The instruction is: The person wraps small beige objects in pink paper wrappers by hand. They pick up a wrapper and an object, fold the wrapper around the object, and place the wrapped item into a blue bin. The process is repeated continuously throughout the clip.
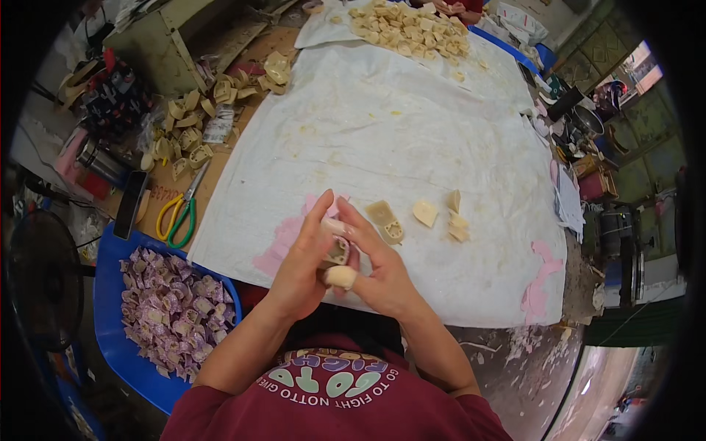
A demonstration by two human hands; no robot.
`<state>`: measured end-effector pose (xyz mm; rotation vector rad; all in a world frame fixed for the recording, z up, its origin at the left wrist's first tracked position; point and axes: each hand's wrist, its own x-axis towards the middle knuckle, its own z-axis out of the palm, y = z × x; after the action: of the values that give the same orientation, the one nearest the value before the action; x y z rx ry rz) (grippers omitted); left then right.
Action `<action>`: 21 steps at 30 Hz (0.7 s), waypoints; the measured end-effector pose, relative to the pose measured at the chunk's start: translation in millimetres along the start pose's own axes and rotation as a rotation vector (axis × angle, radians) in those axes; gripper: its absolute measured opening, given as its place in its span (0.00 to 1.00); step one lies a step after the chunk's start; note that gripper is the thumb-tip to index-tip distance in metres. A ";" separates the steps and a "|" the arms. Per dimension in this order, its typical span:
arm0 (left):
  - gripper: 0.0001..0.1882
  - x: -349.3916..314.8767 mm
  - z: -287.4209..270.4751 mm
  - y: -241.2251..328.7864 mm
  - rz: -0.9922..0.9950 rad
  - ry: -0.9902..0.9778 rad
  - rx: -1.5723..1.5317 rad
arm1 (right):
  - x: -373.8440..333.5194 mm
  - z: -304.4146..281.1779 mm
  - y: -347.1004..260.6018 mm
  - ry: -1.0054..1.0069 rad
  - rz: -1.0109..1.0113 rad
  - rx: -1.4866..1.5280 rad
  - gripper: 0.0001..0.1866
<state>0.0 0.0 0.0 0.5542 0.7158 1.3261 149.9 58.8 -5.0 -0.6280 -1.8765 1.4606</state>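
Observation:
Both hands meet near the front edge of the white cloth (353, 125). My left hand (303, 253) and my right hand (379, 261) curl around a hollow grey-beige molded piece (338, 252). Below it, a rounded cream piece (340, 277) shows beside my right thumb; whether the two are joined I cannot tell. Just past my right fingers lies a similar beige piece with small holes (386, 220). To its right are a cream block (425, 213) and a little stack of cream blocks (457, 220). Pink sheets (279, 246) lie partly under my left hand.
A blue tub (110, 294) of small purple-patterned pieces (173, 312) stands at left. Scissors (184, 209), a phone (131, 204) and beige molded pieces (187, 140) lie on the table's left. Cream blocks (412, 29) are heaped at the far end, near another person's hands (448, 7).

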 end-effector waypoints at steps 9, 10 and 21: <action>0.49 -7.5 11.0 7.1 -0.074 -0.221 -0.227 | -4.9 -11.2 -4.4 0.065 -0.045 0.211 0.27; 0.50 -9.4 8.9 2.2 -0.044 -0.234 -0.200 | -6.5 -10.1 -13.7 0.033 -0.022 0.373 0.26; 0.42 3.4 -7.5 14.5 0.584 -0.428 1.239 | -26.8 -21.2 5.8 0.265 0.396 0.659 0.16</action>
<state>-14.9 5.6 5.0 2.0949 1.0058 1.0761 183.4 54.6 -13.1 -0.8324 -1.0050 1.9969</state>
